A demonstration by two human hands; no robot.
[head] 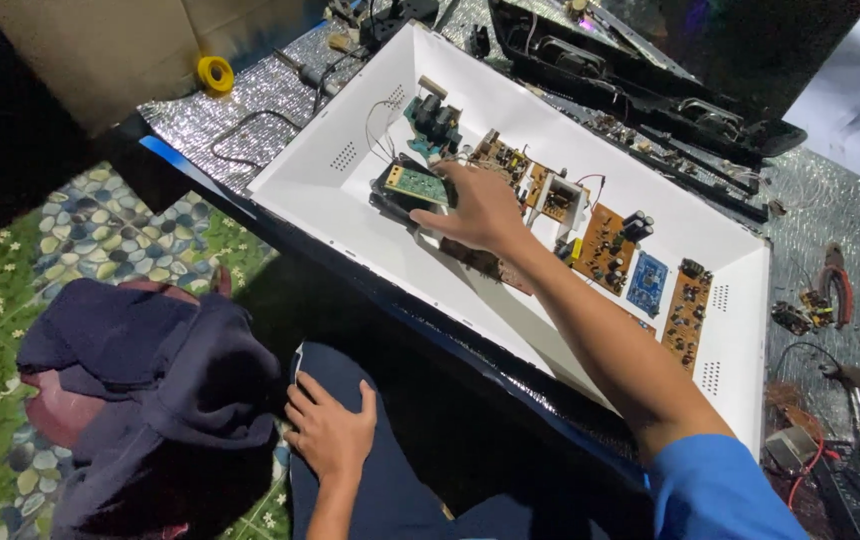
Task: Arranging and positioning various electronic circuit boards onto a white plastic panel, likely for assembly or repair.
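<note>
Right hand (478,208) stretched out over the white tray (470,95), fingers curled narrow around the edge of a green board (412,185), thumb side toward the camera. Board tilted up off the tray floor, near the tray's left half, with a dark block just under it. Arm in a blue sleeve (715,490) crossing the tray's near wall.

Left hand (330,430) flat and spread wide on the knee, on dark blue trousers, holding nothing.

Inside the tray, beyond the green board: a teal board with dark cylinders (432,120), then a row of brown boards (605,245) running right, with 1 small blue board (647,282) among them. Thin wires looping between the boards.

Tray set on a silver foil-like mat (830,200). Behind the tray, a long black frame (640,80). Right of the tray, red-handled pliers (835,285) and loose parts. Yellow tape roll (215,72) at upper left on the mat's edge.

Dark cloth bundle (140,380) on the pebble-patterned floor (100,240), lower left.
</note>
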